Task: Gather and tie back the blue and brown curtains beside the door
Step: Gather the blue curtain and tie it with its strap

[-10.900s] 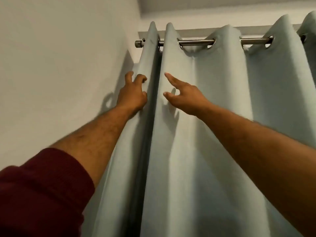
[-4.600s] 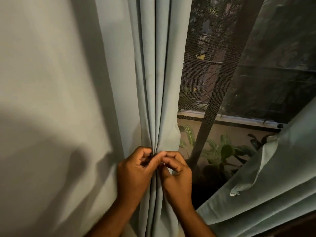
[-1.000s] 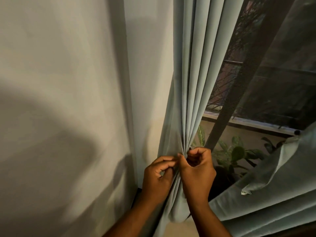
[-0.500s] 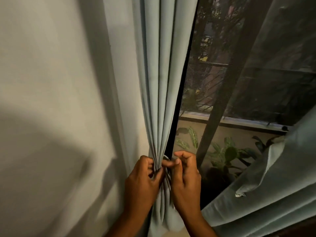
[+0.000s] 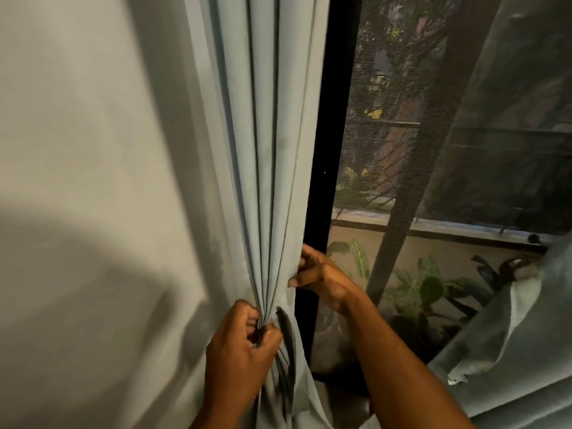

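Observation:
The pale blue curtain (image 5: 272,150) hangs in tight vertical pleats beside the dark door frame (image 5: 328,144). My left hand (image 5: 241,351) grips the gathered pleats low down, fingers curled round the bunch. My right hand (image 5: 318,274) is higher, at the curtain's right edge, and pinches the outer fold. A tie or band is not plainly visible. No brown curtain shows.
A plain wall (image 5: 86,181) fills the left. Behind the mesh screen (image 5: 433,150) stand leafy potted plants (image 5: 427,289) on a balcony. A second mass of pale blue curtain cloth (image 5: 520,351) is bunched at the lower right.
My right hand has left the gathered point and moved up and right to the curtain's outer edge. My left hand still holds the bunch.

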